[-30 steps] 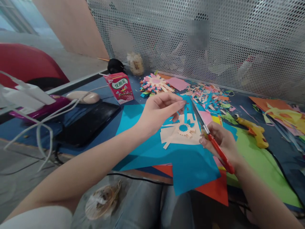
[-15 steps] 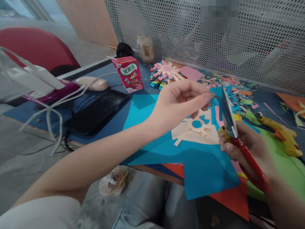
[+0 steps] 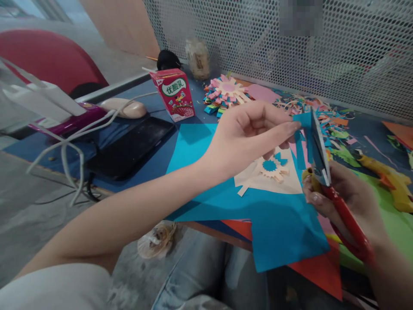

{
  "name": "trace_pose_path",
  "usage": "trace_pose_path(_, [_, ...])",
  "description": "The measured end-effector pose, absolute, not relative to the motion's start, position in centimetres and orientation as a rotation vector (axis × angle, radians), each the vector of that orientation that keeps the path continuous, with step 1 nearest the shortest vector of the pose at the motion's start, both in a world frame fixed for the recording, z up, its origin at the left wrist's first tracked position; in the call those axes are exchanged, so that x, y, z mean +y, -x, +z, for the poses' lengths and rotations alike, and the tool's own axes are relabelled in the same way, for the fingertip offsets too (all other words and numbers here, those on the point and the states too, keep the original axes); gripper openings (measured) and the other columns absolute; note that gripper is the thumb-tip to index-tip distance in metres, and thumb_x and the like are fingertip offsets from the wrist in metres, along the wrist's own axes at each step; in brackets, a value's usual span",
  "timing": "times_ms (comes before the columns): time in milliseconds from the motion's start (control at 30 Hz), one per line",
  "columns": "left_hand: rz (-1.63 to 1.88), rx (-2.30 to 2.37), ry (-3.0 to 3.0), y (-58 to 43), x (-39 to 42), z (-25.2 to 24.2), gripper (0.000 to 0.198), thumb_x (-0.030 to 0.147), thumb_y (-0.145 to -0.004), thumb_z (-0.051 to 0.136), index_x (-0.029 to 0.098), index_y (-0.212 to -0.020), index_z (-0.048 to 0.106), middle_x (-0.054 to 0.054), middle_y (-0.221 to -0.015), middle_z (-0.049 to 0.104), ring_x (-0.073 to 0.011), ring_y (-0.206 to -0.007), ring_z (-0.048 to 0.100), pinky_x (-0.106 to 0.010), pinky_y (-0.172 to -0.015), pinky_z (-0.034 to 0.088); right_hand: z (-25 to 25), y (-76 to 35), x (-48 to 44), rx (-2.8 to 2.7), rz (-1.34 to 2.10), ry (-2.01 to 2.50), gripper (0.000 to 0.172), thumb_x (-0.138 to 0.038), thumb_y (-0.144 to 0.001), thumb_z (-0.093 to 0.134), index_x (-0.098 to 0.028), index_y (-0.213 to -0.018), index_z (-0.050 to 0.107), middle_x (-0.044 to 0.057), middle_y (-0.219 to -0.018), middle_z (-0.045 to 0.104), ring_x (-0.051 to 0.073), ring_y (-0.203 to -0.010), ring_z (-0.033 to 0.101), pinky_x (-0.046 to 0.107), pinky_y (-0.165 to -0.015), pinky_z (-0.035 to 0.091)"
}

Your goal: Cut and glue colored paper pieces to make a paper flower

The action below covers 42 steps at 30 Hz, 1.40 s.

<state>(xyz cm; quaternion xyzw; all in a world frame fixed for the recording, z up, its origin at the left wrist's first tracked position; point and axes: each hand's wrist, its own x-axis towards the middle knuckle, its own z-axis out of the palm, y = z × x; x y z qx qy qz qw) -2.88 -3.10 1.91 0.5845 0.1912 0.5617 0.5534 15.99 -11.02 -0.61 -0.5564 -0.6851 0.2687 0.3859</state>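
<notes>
My left hand [image 3: 254,133] pinches a small blue paper piece [image 3: 303,122] that has narrow strips hanging from it. Red-handled scissors [image 3: 350,219] are gripped in my right hand [image 3: 348,193], blades pointing up along the right side of that piece. Whether the blades touch the paper is hard to make out. Under my hands lies a cream paper [image 3: 290,183] with a cut fringed flower shape [image 3: 274,169] showing a blue centre. Large blue paper sheets [image 3: 209,202] spread beneath it, one hanging over the table's front edge.
A red drink carton [image 3: 174,94], a black phone [image 3: 130,148] and a purple power strip [image 3: 67,118] with white cables stand left. Layered paper flowers [image 3: 226,90] and paper scraps [image 3: 335,129] lie behind. A yellow glue gun [image 3: 387,178] rests right. A perforated metal screen [image 3: 245,43] borders the back.
Both hands, with the blue paper piece and the scissors, have shifted slightly right in view. The camera view has moved a little too. Both grips stay the same.
</notes>
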Motion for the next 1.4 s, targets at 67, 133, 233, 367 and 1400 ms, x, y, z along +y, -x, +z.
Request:
trace_pose_path(67, [1.341, 0.444, -1.402, 2.88, -3.06, 1.85, 0.020, 0.022, -0.073, 0.072, 0.017, -0.062, 0.056, 0.007, -0.052, 0.058, -0.0047, -0.046, 0.056, -0.014, -0.037, 0.043, -0.56, -15.93, -11.03, -1.740, 0.687, 1.395, 0.019, -0.037, -0.075, 0.065, -0.024, -0.079, 0.052, -0.004, -0.063, 0.053, 0.009, -0.051, 0.047, 0.018, -0.042, 0.038])
trace_pose_path(133, [1.341, 0.465, -1.424, 2.89, -3.07, 1.84, 0.022, 0.028, -0.072, 0.073, 0.017, -0.062, 0.056, 0.006, -0.053, 0.059, -0.0060, -0.048, 0.058, -0.015, -0.038, 0.043, -0.50, -15.94, -11.10, -1.733, 0.716, 1.385, 0.019, -0.035, -0.074, 0.066, -0.023, -0.077, 0.051, -0.003, -0.064, 0.054, 0.009, -0.052, 0.048, 0.018, -0.043, 0.038])
trace_pose_path(233, [1.326, 0.531, -1.430, 2.92, -3.19, 1.92, 0.025, 0.035, -0.071, 0.074, 0.017, -0.063, 0.057, 0.005, -0.053, 0.059, -0.0077, -0.049, 0.060, -0.017, -0.039, 0.044, -0.39, -16.06, -11.25, -1.709, 0.779, 1.400, 0.020, -0.032, -0.074, 0.067, -0.023, -0.077, 0.050, -0.003, -0.064, 0.054, 0.010, -0.054, 0.048, 0.020, -0.046, 0.039])
trace_pose_path(367, [1.333, 0.551, -1.420, 2.91, -3.29, 2.01, 0.026, 0.037, -0.070, 0.074, 0.018, -0.063, 0.058, 0.005, -0.052, 0.059, -0.0078, -0.047, 0.059, -0.018, -0.038, 0.044, -0.31, -16.22, -11.32, -1.704, 0.806, 1.398, 0.020, -0.033, -0.074, 0.068, -0.023, -0.078, 0.050, -0.003, -0.063, 0.053, 0.010, -0.053, 0.047, 0.020, -0.045, 0.037])
trace_pose_path(1400, [1.303, 0.551, -1.451, 3.18, -3.05, 1.95, 0.024, 0.036, -0.070, 0.075, 0.018, -0.065, 0.060, 0.004, -0.056, 0.063, -0.0076, -0.046, 0.057, -0.019, -0.038, 0.045, -0.18, -16.24, -11.38, -1.720, 0.735, 1.439, 0.022, -0.034, -0.071, 0.070, -0.023, -0.075, 0.052, -0.003, -0.062, 0.051, 0.010, -0.053, 0.045, 0.021, -0.044, 0.035])
